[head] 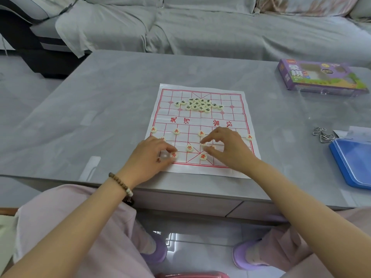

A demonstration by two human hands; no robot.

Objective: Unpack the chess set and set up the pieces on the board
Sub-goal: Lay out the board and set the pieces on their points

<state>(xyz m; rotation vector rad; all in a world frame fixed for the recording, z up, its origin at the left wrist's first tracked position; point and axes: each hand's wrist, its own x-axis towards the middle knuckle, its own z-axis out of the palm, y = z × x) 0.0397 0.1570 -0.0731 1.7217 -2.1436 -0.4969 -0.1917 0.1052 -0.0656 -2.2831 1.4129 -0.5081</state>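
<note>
Your grey table carries the white paper board with its red grid, lying flat close to your edge. Towards the far right corner sits a purple box. On the right side, a metal wire puzzle lies just beyond a blue tray, which runs out of view.

Your board sits on the table, close to your edge. A pile of pieces is bunched on its far half, and a row of pieces crosses the near half. Your left hand is over the near-left corner, with your right hand beside it, a piece between thumb and finger. Box far right, wire puzzle and tray nearer, sofa behind.
</note>
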